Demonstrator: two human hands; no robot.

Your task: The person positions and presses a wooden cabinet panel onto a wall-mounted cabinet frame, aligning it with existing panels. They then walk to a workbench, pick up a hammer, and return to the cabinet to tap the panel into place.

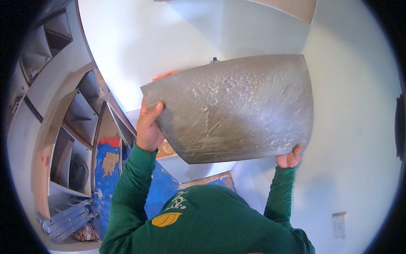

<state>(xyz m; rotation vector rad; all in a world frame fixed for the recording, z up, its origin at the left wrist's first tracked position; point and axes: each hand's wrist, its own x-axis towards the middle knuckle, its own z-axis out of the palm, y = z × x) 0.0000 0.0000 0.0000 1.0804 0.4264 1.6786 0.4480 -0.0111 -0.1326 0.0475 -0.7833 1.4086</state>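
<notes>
A: State the position of the main item.

B: One grey, mottled panel, held raised in front of the person's chest, sloping up toward the right. Its right edge lies near the white wall; contact cannot be confirmed from this view.

A: Condition of each grip?

B: Left grip: closed on the panel's left edge, thumb on the near face, fingers mostly hidden behind. Right grip: holding the lower right corner from below.

A: Which step is in hand?

B: In my judgement, handling and positioning the panel. Both hands are committed to supporting it.

A: What does the next move call for?

B: Likely even support at both ends and a levelling of the slope, with care for the right corner beside the wall.

A: Other observations?

B: An orange-red item shows past the upper left edge, mostly covered; its kind cannot be determined. Blue floor covering lies below left.
</notes>
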